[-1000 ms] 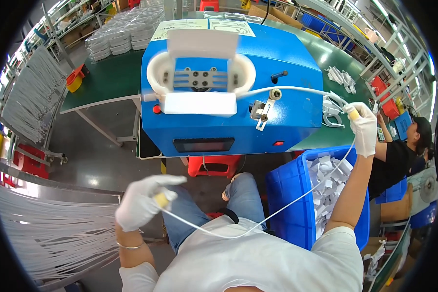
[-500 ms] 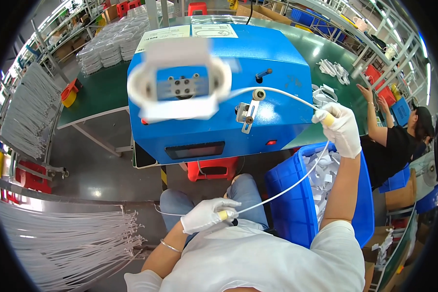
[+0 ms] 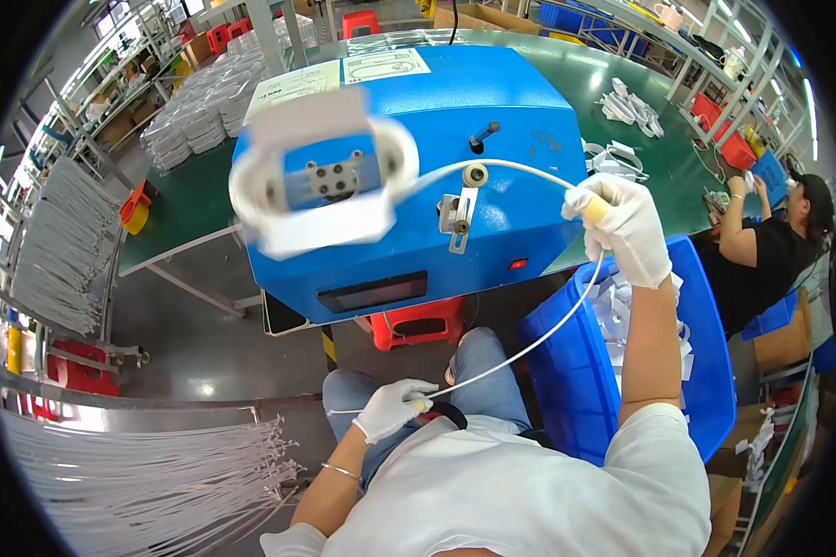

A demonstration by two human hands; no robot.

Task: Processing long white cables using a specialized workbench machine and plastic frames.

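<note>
A thin white cable (image 3: 511, 164) leads from the blurred white winding frame (image 3: 323, 176) on the front of a blue machine (image 3: 520, 102), past a small guide roller (image 3: 475, 174), to my right hand (image 3: 622, 227). That gloved hand is closed on the cable beside the machine's right side, a yellowish wrap showing on a finger. From there the cable sags down to my left hand (image 3: 392, 410), gloved too and closed loosely round it above my lap. A short tail of cable sticks out to the left of that hand.
A blue bin (image 3: 567, 371) of white pieces stands at my right. Bundles of white cables (image 3: 149, 473) hang at lower left. White coils (image 3: 630, 107) and stacked clear trays (image 3: 204, 111) lie on the green table (image 3: 181, 209). A co-worker (image 3: 752, 251) sits at far right.
The view has shifted slightly. The cable tail beyond my left hand is shorter, and the cable has run toward the machine. The co-worker's raised hands have come down to the table.
</note>
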